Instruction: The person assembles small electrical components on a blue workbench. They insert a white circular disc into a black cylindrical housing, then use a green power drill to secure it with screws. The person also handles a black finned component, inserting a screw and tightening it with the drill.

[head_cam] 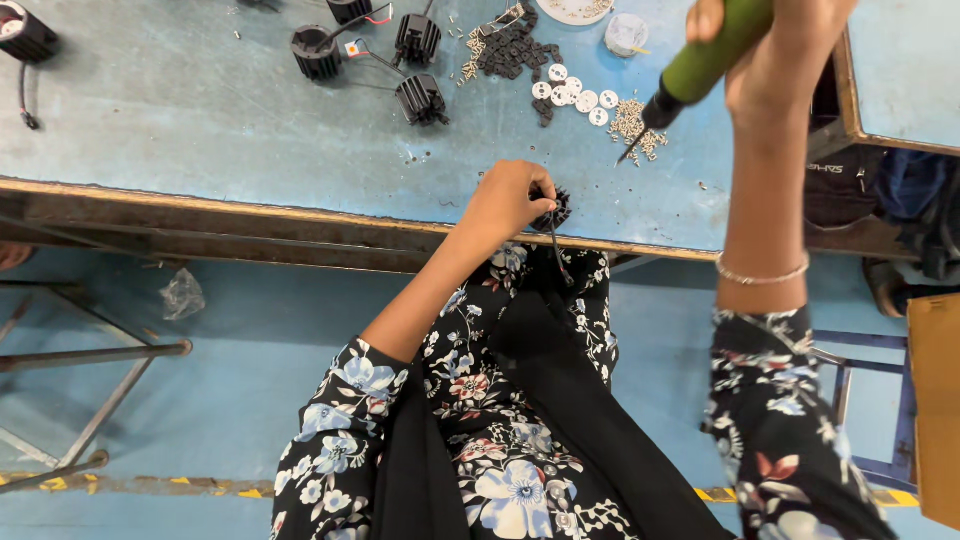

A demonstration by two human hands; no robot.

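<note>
My left hand (508,197) grips a small black finned round part (554,210) near the front edge of the blue worktable (200,110); a thin black wire hangs from the part over the edge. My right hand (775,50) is raised at the upper right and holds a green-handled screwdriver (700,68) slanted down to the left. Its tip hovers over a small heap of silver screws (632,122), to the right of the part.
Three black finned housings with wires (400,60) lie at the table's back. Nearby are white round discs (572,93), a pile of small black pieces (510,48) and a white dish (575,10). A metal frame (90,380) stands on the floor at left, a blue stool (870,400) at right.
</note>
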